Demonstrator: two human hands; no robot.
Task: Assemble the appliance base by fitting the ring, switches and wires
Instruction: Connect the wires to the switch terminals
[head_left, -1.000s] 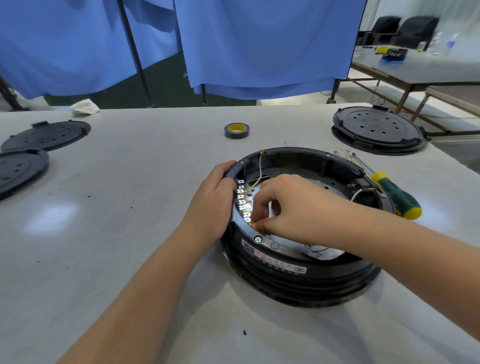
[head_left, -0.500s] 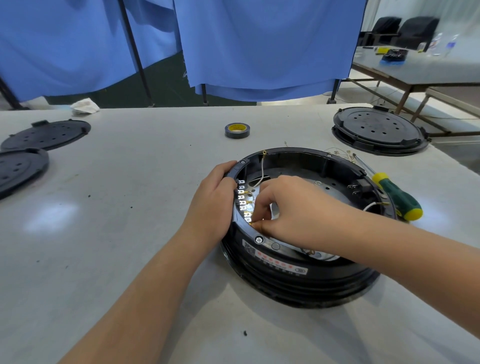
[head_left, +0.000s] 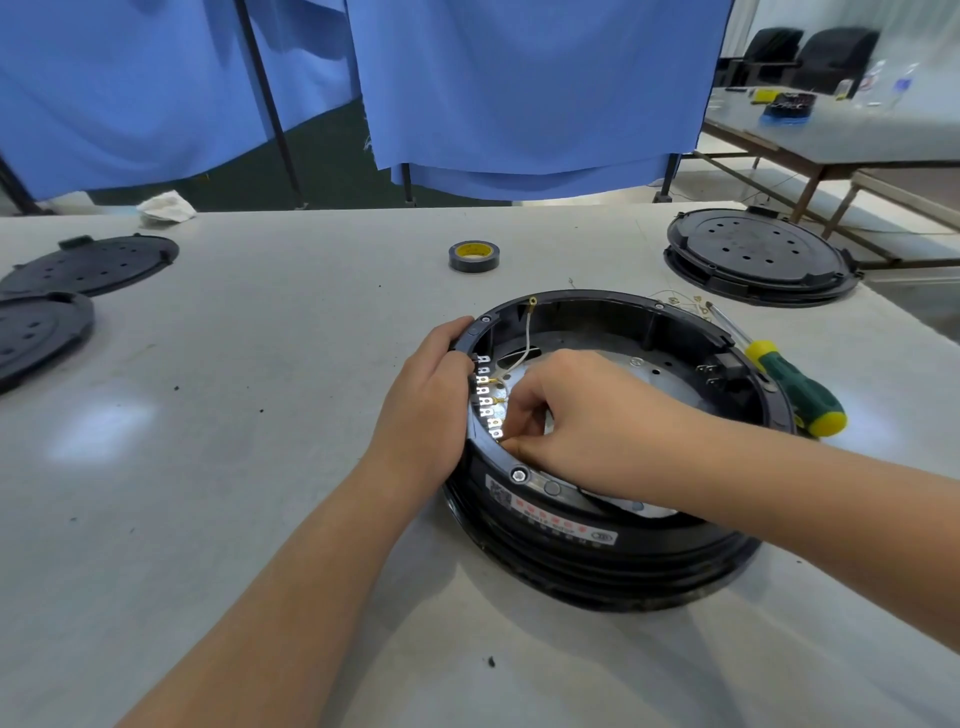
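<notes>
— Where's the round black plastic appliance base (head_left: 613, 551)?
— On the grey table (head_left: 208, 467), clasped at the rim by the left hand (head_left: 426, 410).
— Right hand (head_left: 587, 421)?
— Inside, fingertips pinching something at the row of metal terminals (head_left: 488, 400).

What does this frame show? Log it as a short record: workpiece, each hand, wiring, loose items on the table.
workpiece: black round base, open side up, on the table
left hand: grips the base's left rim
right hand: inside the base, fingertips pinched at the lower end of the terminals; what it pinches is hidden
wiring: white wire runs from the rim down toward the terminals
screwdriver: against the base's right side
tape: behind the base
covers: far right, and far left
</notes>
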